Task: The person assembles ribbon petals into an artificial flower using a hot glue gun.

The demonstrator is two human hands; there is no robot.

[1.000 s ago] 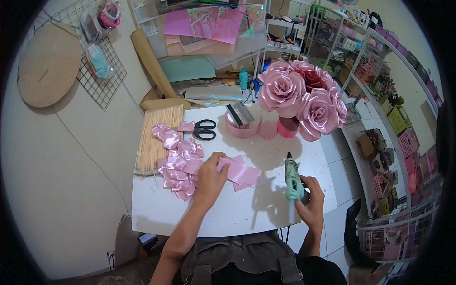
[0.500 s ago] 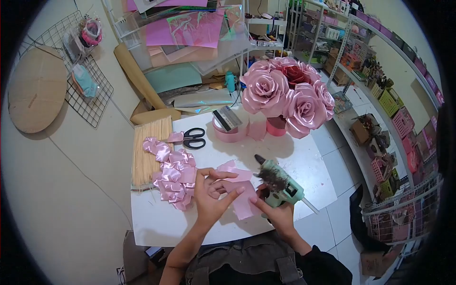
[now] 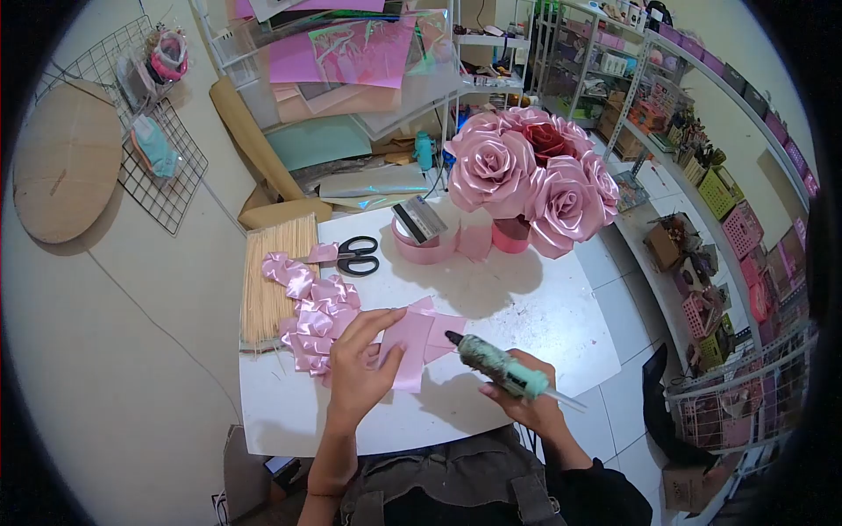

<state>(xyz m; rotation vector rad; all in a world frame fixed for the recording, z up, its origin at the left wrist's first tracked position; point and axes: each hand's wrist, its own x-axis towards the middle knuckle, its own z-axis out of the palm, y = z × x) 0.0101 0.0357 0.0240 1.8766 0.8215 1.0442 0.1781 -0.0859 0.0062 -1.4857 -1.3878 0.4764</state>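
Note:
My left hand (image 3: 364, 361) holds a cut piece of pink satin ribbon (image 3: 406, 349) between thumb and fingers, above the white table. More flat ribbon pieces (image 3: 447, 337) lie just behind and right of it. In my right hand (image 3: 526, 394) is a mint-green hot glue gun (image 3: 500, 366), its black nozzle pointing left toward the ribbon and apart from it. A clear glue stick (image 3: 566, 400) sticks out of its back end. Left of my left hand lies a heap of folded pink ribbon petals (image 3: 320, 320), partly on a bundle of thin wooden sticks (image 3: 263, 285).
Black-handled scissors (image 3: 358, 256) lie behind the petals. A pink ribbon roll (image 3: 421, 252) with a grey-and-white box (image 3: 419, 219) on it stands at the back of the white table (image 3: 561, 307). Large pink satin roses (image 3: 531, 175) rise at the back right. Loaded shelves (image 3: 693, 202) line the right side.
My left hand has moved left with the ribbon piece, and my right thumb has let go of it. The glue gun has turned, its nozzle now lower and farther left.

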